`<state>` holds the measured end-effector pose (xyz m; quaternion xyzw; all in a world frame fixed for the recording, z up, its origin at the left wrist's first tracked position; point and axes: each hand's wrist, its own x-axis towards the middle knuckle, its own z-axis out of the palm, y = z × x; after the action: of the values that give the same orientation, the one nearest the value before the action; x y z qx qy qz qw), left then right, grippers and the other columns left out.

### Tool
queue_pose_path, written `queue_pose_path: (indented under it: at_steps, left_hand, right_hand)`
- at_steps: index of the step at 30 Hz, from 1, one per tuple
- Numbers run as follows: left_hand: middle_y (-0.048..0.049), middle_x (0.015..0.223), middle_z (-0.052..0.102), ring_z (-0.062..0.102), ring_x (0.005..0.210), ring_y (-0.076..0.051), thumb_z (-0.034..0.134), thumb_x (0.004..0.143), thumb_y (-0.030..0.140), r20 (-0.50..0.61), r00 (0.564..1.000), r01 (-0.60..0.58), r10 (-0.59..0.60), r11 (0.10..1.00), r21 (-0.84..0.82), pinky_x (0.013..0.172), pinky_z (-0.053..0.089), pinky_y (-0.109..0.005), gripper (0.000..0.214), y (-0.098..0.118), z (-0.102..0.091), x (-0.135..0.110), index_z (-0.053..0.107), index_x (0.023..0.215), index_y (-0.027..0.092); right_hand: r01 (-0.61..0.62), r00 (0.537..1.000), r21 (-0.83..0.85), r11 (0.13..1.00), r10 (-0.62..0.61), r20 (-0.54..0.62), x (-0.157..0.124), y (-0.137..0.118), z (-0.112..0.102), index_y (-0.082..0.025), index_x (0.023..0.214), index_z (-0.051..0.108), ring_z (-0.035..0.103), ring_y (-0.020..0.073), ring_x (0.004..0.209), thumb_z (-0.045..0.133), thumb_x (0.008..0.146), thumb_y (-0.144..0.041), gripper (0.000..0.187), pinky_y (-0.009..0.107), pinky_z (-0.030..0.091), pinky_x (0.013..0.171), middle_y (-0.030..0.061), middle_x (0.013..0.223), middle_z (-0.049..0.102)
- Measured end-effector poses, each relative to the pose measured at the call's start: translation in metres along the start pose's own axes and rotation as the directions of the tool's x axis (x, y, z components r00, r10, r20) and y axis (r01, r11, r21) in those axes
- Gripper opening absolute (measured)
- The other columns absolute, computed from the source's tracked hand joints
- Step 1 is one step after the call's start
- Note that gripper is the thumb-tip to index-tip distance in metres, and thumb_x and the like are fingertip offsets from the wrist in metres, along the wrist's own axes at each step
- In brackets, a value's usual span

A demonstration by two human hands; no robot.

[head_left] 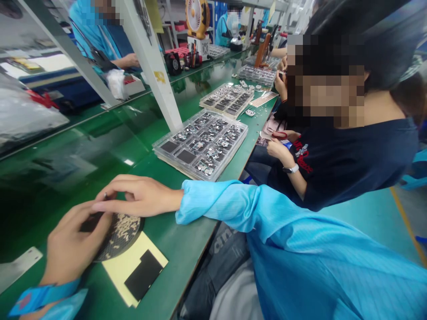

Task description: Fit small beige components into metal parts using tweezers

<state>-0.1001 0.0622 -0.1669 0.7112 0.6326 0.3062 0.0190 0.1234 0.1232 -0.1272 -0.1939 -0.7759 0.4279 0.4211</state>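
Bits in the dish, lower left, look light, probably best pinched by the ends. Left hand's and right hand's fingers are curled; what's gripped can't be told.

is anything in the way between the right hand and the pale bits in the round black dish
Nothing visible stands between the right hand and the exposed pale bits. The left hand covers part of the left side of the round black dish, hiding whatever lies there.
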Motion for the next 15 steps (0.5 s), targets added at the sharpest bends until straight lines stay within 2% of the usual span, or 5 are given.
queue_pose_path:
  at_steps: [7,11,15]
  left_hand:
    - [-0.0068,0.112,0.072,0.068,0.103,-0.027,0.057,0.091,0.059,0.018,0.999,0.040,-0.040,0.999,0.014,0.089,0.050,-0.037,0.043,0.002,-0.002,-0.001,0.070,0.107,0.022]
    - [-0.0080,0.113,0.072,0.067,0.107,-0.029,0.057,0.090,0.061,0.006,0.999,0.039,-0.039,0.999,0.010,0.090,0.050,-0.038,0.043,0.004,-0.003,0.000,0.069,0.102,0.021]
    - [-0.0083,0.113,0.072,0.068,0.105,-0.029,0.057,0.090,0.059,0.019,0.999,0.041,-0.041,0.999,0.014,0.089,0.051,-0.038,0.041,0.007,-0.004,0.000,0.068,0.102,0.021]
  right_hand:
    - [0.125,0.992,0.029,0.992,-0.124,-0.028,0.002,0.009,0.003,-0.014,0.103,0.068,0.055,0.0089,0.080,0.066,0.100,-0.030,0.017,0.023,0.049,0.073,0.0035,0.105,0.065]
    - [0.123,0.992,0.034,0.992,-0.123,0.008,0.004,0.015,0.004,-0.014,0.107,0.068,0.055,0.0088,0.085,0.064,0.102,-0.043,0.030,0.021,0.049,0.073,0.0041,0.110,0.065]
    - [0.105,0.994,0.031,0.994,-0.106,0.025,0.003,0.012,0.002,-0.013,0.108,0.067,0.056,0.0097,0.087,0.064,0.102,-0.045,0.032,0.022,0.050,0.075,0.0052,0.110,0.066]
